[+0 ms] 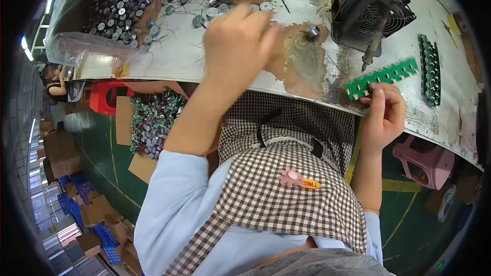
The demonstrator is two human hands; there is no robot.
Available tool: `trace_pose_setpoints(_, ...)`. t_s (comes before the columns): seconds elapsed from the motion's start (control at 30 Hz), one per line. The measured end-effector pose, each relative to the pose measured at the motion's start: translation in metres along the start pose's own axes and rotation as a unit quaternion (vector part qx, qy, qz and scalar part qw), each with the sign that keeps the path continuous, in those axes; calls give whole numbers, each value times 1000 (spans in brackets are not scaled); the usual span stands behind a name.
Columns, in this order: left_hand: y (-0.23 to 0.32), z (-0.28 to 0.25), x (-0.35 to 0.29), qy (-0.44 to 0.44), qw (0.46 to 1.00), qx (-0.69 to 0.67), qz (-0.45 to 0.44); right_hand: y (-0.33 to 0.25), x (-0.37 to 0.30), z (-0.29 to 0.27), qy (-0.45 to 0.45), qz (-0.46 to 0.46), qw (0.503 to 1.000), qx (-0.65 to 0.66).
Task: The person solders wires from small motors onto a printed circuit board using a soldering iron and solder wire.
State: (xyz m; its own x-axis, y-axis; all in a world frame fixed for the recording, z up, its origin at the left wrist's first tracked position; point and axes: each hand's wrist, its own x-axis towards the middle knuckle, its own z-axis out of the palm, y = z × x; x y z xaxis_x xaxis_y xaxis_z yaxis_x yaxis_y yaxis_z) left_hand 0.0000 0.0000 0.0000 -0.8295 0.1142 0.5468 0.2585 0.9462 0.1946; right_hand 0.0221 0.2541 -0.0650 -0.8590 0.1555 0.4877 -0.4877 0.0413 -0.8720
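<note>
Worktable and surroundings, positions given from the black fan [348,20]. The white worktable [179,61] bears the fan; its paint is scuffed, with brown patches to the fan's left. Nearer the wearer than the fan, the right hand [386,115] pinches the green circuit board [394,73] between thumb and fingers. Left of the fan, the left hand [235,41], motion-blurred and partly curled, hovers by small round motors [123,13]; whether it grips anything cannot be told. Below the fan's level lie a green floor [97,138], a red stool [102,97] leftward and a pink stool [434,166] rightward.
</note>
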Motion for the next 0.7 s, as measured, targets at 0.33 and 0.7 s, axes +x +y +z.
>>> trace_pose_setpoints(0.33, -28, 19, -5, 36, 999, 22, -16, -2, 1, 1, -50, -7, 998, -40)
trace_pose_setpoints(0.7, 32, 18, -11, -147, 625, -714, -278, -2, -2, 2, -81, -68, 993, -58)
